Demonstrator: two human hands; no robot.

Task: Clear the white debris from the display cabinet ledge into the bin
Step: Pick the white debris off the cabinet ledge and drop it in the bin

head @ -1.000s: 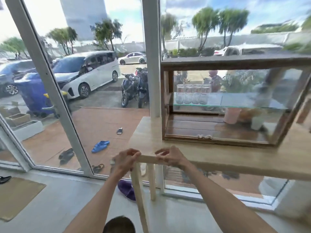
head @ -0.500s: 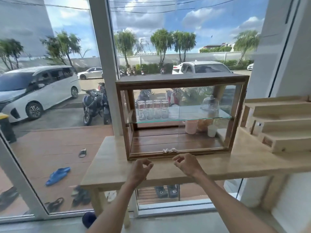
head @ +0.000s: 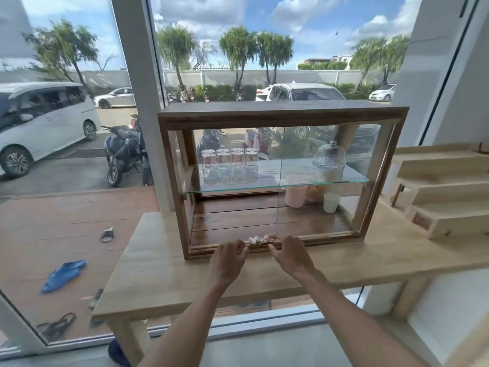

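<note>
both hands are at the front ledge of the display cabinet. my left hand sits at nine o'clock of the white debris, fingers curled narrow, holding nothing i can see. my right hand is at three o'clock, fingertips pinched right at the debris edge; whether they grip it, i cannot tell. debris lies mid-ledge, cabinet standing on the pale worktop.

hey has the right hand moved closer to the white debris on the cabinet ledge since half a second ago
Yes. The right hand has gone forward from the table to the cabinet ledge, its fingertips now at the white debris.
</note>
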